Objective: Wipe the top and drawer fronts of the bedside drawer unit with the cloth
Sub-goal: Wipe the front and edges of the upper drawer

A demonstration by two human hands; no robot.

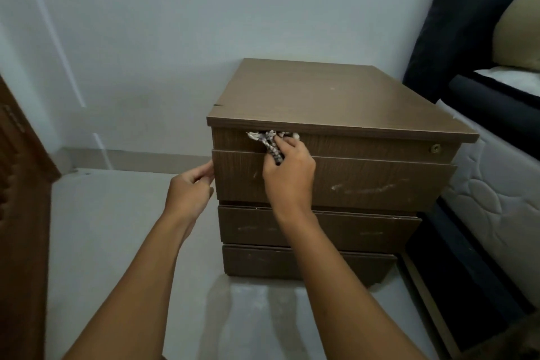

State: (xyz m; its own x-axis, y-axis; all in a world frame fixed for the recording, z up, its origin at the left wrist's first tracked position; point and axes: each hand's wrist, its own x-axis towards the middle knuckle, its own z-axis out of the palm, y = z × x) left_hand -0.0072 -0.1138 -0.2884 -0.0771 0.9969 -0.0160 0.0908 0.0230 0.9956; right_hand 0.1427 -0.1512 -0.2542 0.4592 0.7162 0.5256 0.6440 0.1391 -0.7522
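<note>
A brown wooden bedside drawer unit [321, 96] stands against the pale wall, with several drawer fronts facing me. My right hand [287, 169] grips a patterned grey-white cloth [270, 142] and holds it against the narrow top drawer front, just under the overhanging top. My left hand [190, 187] curls its fingers round the left edge of the second drawer front [365, 181]. That front shows pale smear marks. A small round lock [435, 148] sits at the right of the top front.
A bed with a dark frame and white quilted mattress [496, 190] stands close on the right. A brown wooden door or cabinet [20, 184] is at the left edge. Grey floor [131, 228] lies in front of and left of the unit.
</note>
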